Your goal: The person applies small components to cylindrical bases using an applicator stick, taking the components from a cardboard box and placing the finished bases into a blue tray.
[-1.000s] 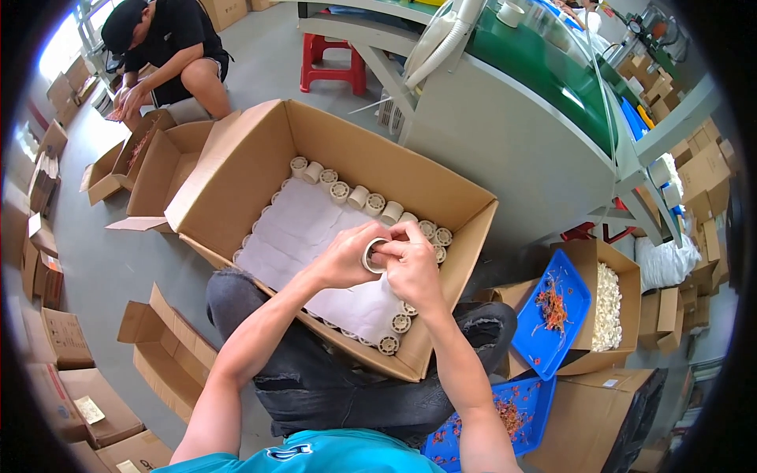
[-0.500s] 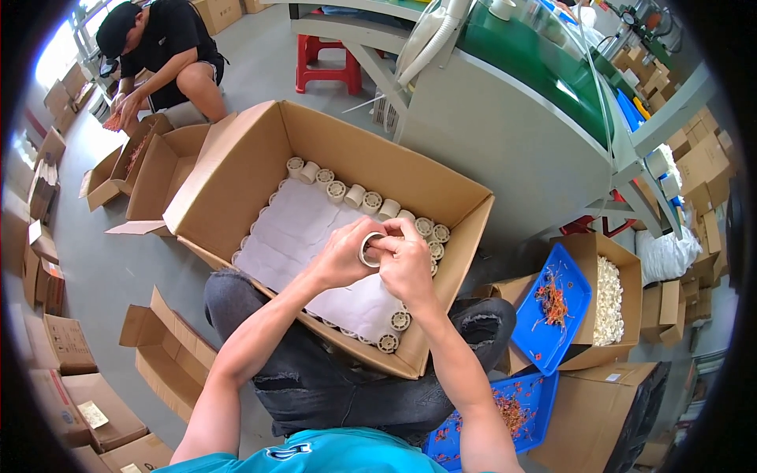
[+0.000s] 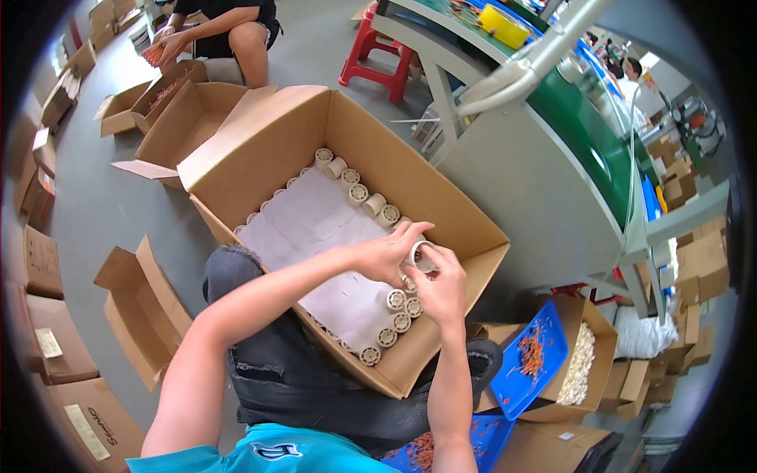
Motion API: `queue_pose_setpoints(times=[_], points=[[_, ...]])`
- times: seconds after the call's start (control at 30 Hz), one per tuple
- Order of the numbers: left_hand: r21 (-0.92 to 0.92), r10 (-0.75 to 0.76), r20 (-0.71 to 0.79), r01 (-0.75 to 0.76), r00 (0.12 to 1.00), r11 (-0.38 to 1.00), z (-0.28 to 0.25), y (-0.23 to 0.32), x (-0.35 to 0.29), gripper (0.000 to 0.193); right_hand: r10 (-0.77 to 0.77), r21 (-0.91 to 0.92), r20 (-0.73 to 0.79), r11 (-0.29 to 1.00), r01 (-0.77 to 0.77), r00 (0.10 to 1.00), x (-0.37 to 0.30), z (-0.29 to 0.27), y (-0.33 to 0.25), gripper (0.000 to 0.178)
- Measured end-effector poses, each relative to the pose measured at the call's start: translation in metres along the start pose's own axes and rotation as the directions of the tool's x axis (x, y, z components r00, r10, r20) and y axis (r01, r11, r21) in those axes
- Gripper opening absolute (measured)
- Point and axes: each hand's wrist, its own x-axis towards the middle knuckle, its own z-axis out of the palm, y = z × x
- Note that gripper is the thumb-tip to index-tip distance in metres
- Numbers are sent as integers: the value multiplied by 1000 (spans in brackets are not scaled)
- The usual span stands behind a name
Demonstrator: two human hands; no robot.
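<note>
Over the right part of a large cardboard box [image 3: 260, 130] on my lap, both hands meet at a white plastic cylinder [image 3: 420, 254]. Its open round end faces up. My right hand [image 3: 443, 290] grips it with the thumb at its rim and the fingers around its side. My left hand [image 3: 386, 256] closes on its left side, one finger stretched out past it. Inside the box lies a white sheet [image 3: 303, 236], with similar cylinders [image 3: 359, 193] showing around its edges. Several have spoked round ends facing up; others lie on their sides. My hands hide part of the row.
At right, a blue tray [image 3: 556, 339] with red and orange bits rests beside a carton of small cream pieces [image 3: 579, 366]. A grey machine with a green belt [image 3: 579, 118] stands beyond. Open cartons [image 3: 146, 307] are at left; another person [image 3: 229, 35] crouches far left.
The view has shifted, showing more on the right. My hands and the cylinder have moved right, toward the box's right side. The left hand's index finger is now stretched out.
</note>
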Motion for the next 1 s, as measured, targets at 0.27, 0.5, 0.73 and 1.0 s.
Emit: queue_pose_setpoints(times=[0.27, 0.5, 0.73, 1.0], points=[[732, -527, 35, 337, 849, 591, -36, -164, 33, 94, -250, -25, -679, 947, 319, 690, 101, -105, -40, 39], [935, -302, -28, 132, 953, 330, -6, -231, 25, 53, -437, -512, -713, 859, 18, 548, 296, -216, -33, 61], [960, -209, -10, 68, 978, 271, 0, -247, 28, 31, -396, -641, -577, 761, -96, 714, 355, -202, 6, 77], [908, -437, -51, 224, 898, 353, -35, -243, 5, 25, -489, -585, -563, 805, 96, 667, 168, -179, 16, 72]])
